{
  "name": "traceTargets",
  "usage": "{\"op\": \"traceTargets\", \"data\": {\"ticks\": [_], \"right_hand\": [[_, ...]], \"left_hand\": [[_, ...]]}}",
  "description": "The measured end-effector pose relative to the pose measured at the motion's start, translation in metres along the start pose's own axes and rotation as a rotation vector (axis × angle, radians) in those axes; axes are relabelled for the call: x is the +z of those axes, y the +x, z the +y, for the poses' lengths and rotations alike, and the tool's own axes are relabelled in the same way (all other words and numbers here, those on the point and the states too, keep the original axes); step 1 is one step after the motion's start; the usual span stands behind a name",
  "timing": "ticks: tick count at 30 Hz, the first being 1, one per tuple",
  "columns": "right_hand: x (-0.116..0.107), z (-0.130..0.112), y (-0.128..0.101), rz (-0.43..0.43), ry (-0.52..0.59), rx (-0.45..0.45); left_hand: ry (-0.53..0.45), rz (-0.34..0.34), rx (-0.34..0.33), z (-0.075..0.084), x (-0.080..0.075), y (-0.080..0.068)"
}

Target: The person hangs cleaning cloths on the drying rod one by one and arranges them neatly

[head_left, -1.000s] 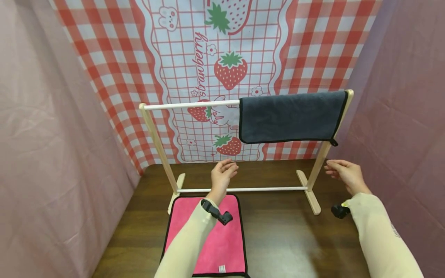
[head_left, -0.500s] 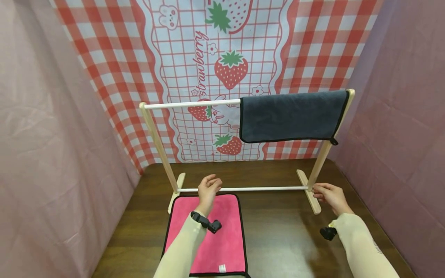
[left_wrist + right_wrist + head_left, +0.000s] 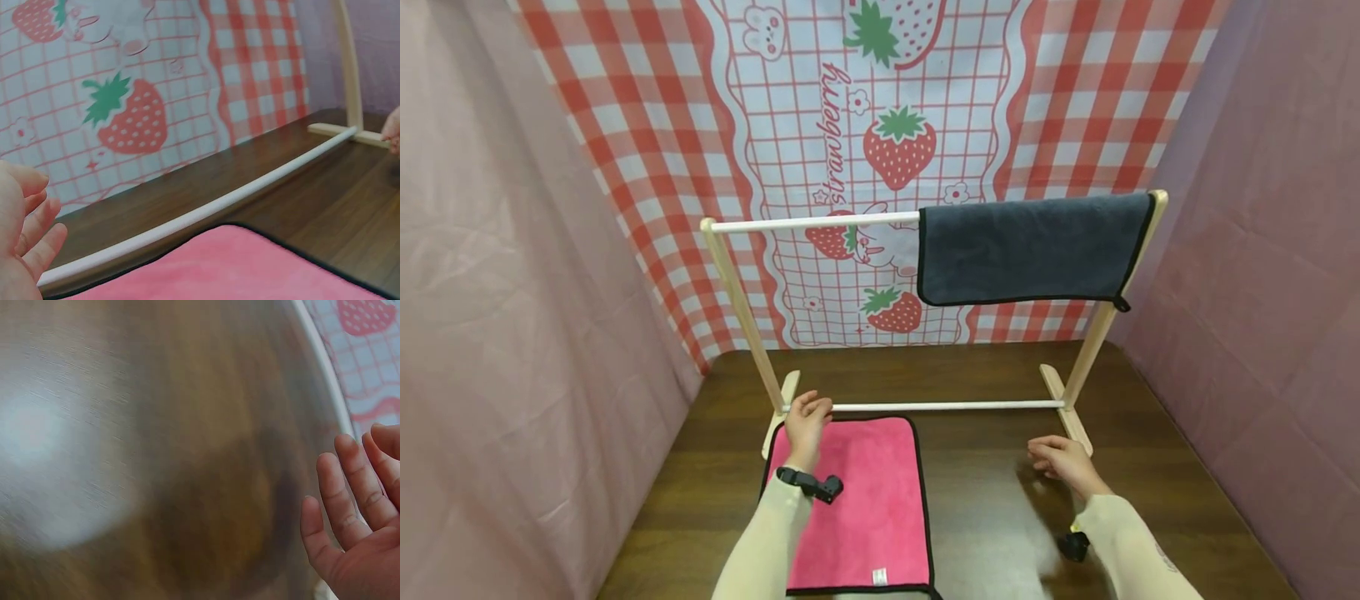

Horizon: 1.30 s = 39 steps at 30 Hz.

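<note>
A: Nearest you, the pink towel [image 3: 857, 500] lies flat at the front edge of the table [image 3: 1000, 508], left of centre. Its far edge sits just short of the rack's lower rail [image 3: 947, 407]. It is not on the rack.

B: And my hands?

A: Your left hand [image 3: 807, 419] is over the towel's far left corner, beside the left foot of the rack [image 3: 745, 308]. In the left wrist view the fingers [image 3: 37, 234] are straight and loose, pinching nothing. Whether they touch the cloth or the rail, I cannot tell. Your right hand [image 3: 1060, 460] hovers low over bare wood right of the towel, near the rack's right foot. The right wrist view is blurred, but the fingers [image 3: 340, 500] are spread and hold nothing.

B: Further back?

A: The lower rail runs between the two feet. Above it, the top bar [image 3: 812, 223] is bare along its left half. The grey towel [image 3: 1030, 248] hangs folded over the right half, its edge hard against the right post. Behind it all hangs the strawberry cloth [image 3: 880, 150], with pink drapes on both sides.

B: So how far along am I?

A: My reading: about half. One towel is hung and looks settled. The pink one is untouched as far as lifting goes, and the free left half of the bar looks like its place. Left to do: take hold of it, raise it, drape it.
</note>
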State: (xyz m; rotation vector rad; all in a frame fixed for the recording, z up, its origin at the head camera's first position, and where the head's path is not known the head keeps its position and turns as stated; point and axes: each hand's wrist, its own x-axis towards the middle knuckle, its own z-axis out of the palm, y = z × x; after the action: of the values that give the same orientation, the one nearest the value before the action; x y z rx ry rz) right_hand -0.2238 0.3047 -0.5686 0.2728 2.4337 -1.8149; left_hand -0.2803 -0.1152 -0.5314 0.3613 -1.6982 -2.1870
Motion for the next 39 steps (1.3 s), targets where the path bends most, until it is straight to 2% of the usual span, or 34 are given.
{"op": "traceTargets", "data": {"ticks": [5, 8, 11, 15, 20, 24, 29, 31, 34, 39], "right_hand": [[0.026, 0.007, -0.007, -0.032, -0.025, -0.018], [0.04, 0.011, -0.01, -0.047, -0.016, -0.044], [0.052, 0.012, -0.013, -0.082, -0.012, -0.081], [0.064, 0.009, -0.016, -0.14, -0.032, -0.126], [0.078, 0.001, -0.023, -0.226, -0.062, -0.191], [0.092, -0.004, -0.027, -0.282, -0.092, -0.244], [0.111, -0.008, -0.028, -0.308, -0.214, -0.368], [0.119, -0.011, -0.029, -0.318, -0.261, -0.422], [0.132, -0.015, -0.03, -0.343, -0.293, -0.483], [0.149, -0.02, -0.035, -0.398, -0.281, -0.557]], "left_hand": [[0.004, 0.085, 0.043, 0.008, -0.015, 0.013], [0.039, 0.137, 0.051, 0.016, -0.024, 0.022], [0.075, 0.175, 0.049, 0.029, -0.032, 0.03], [0.07, 0.207, 0.077, 0.051, -0.037, 0.043], [0.072, 0.207, 0.152, 0.083, -0.037, 0.06], [0.076, 0.178, 0.232, 0.11, -0.033, 0.07], [0.024, 0.133, 0.318, 0.144, -0.021, 0.077], [0.034, 0.135, 0.339, 0.155, -0.017, 0.078], [0.047, 0.134, 0.367, 0.169, -0.012, 0.079], [0.064, 0.118, 0.383, 0.185, -0.005, 0.081]]}}
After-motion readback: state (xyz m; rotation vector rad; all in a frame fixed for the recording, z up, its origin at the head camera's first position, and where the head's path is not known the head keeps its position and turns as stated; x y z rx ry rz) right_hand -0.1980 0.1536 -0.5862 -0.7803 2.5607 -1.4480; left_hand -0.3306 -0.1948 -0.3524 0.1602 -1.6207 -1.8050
